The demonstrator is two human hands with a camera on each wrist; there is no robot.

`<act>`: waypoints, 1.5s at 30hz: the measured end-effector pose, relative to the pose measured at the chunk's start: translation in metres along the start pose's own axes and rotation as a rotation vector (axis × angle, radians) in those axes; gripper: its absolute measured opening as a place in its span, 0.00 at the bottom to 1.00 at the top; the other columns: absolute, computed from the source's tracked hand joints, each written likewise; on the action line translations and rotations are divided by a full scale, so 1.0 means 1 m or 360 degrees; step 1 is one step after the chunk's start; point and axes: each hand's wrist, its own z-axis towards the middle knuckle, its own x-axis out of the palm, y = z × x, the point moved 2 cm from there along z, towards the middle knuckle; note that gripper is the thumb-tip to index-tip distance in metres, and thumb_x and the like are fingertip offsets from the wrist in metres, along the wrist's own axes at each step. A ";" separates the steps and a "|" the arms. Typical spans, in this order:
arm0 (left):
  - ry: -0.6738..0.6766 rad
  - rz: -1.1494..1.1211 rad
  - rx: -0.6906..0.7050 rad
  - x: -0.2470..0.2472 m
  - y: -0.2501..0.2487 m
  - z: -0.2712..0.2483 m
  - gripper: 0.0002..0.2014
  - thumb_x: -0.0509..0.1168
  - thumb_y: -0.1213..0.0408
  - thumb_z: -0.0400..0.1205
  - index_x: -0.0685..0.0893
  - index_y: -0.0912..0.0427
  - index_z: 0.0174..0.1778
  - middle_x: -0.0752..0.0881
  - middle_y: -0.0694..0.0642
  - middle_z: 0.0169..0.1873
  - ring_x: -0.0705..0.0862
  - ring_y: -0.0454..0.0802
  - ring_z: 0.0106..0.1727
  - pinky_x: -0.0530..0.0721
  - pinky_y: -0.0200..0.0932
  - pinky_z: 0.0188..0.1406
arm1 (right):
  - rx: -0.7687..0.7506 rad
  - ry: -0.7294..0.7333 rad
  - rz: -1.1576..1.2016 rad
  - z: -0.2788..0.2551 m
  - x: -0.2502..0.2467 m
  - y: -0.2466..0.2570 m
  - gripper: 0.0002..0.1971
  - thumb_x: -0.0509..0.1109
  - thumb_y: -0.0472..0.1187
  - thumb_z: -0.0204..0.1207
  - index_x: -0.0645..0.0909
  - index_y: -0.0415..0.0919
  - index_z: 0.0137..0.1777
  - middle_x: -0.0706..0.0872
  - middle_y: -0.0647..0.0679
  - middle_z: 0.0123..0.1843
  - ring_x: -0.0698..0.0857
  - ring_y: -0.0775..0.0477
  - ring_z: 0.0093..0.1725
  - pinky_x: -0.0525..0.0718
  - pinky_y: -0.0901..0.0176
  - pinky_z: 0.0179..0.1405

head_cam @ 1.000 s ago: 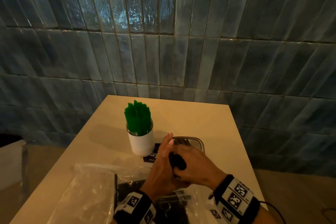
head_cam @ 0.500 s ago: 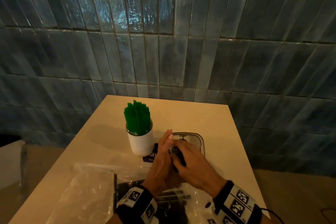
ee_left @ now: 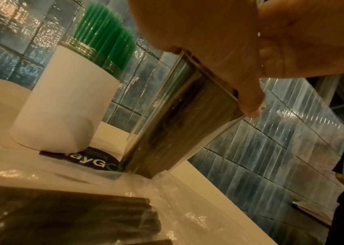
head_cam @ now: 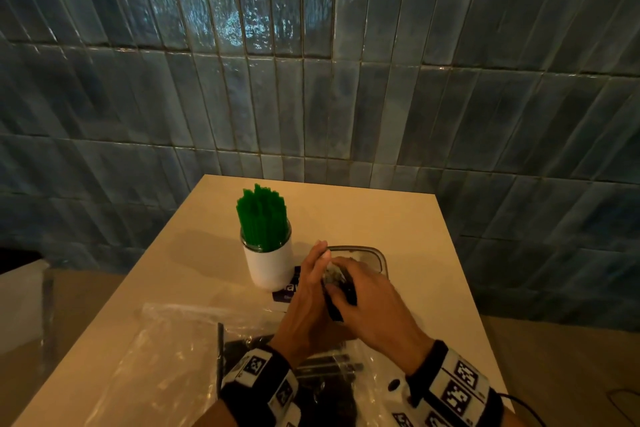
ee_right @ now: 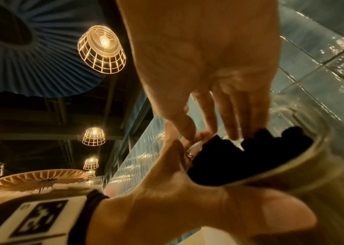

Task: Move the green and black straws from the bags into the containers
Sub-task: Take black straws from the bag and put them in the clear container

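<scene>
A white container (head_cam: 270,265) (ee_left: 62,107) holds green straws (head_cam: 262,218) (ee_left: 103,33). Right of it stands a clear container (head_cam: 375,253) (ee_left: 179,126) (ee_right: 305,167) with black straws (head_cam: 341,298) (ee_right: 248,154) sticking out of its top. My right hand (head_cam: 367,291) (ee_right: 208,66) grips the bundle from above, fingertips on the straw ends. My left hand (head_cam: 310,279) (ee_right: 166,190) lies against the bundle's left side with straight fingers, thumb along the container's near wall. More black straws (head_cam: 329,366) (ee_left: 66,220) lie in a clear bag (head_cam: 166,364) near me.
The beige table (head_cam: 398,218) ends at a blue tiled wall (head_cam: 311,97) behind. A dark sticker (head_cam: 287,289) (ee_left: 95,160) lies under the containers. Crumpled plastic bags cover the near half of the table. Floor drops away on both sides.
Both hands have moved forward from over the bag to the clear container, carrying the black bundle. The straws now stand inside it. The white container has not moved.
</scene>
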 end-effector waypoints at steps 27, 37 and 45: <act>-0.0202 -0.0127 0.0106 0.004 0.013 0.008 0.52 0.68 0.35 0.69 0.48 0.58 0.79 0.54 0.58 0.77 0.48 0.39 0.81 0.50 0.27 0.76 | -0.0080 0.0033 -0.0132 0.017 -0.026 -0.006 0.15 0.67 0.45 0.79 0.72 0.45 0.63 0.72 0.51 0.64 0.77 0.51 0.59 0.79 0.61 0.56; -0.0049 -0.0421 -0.0311 -0.009 0.038 0.073 0.59 0.81 0.67 0.65 0.43 0.62 0.80 0.68 0.40 0.65 0.71 0.22 0.62 0.65 0.17 0.61 | -0.0156 -0.0008 -0.0221 0.075 -0.002 -0.020 0.23 0.49 0.54 0.84 0.73 0.46 0.72 0.76 0.47 0.73 0.74 0.48 0.70 0.66 0.53 0.73; -0.0034 -0.0409 -0.0496 -0.005 0.056 0.085 0.46 0.74 0.64 0.74 0.49 0.56 0.80 0.73 0.60 0.71 0.77 0.54 0.68 0.77 0.46 0.68 | -0.0123 0.0146 -0.0512 0.109 0.000 -0.036 0.30 0.47 0.62 0.81 0.60 0.52 0.80 0.62 0.53 0.82 0.70 0.46 0.75 0.74 0.49 0.68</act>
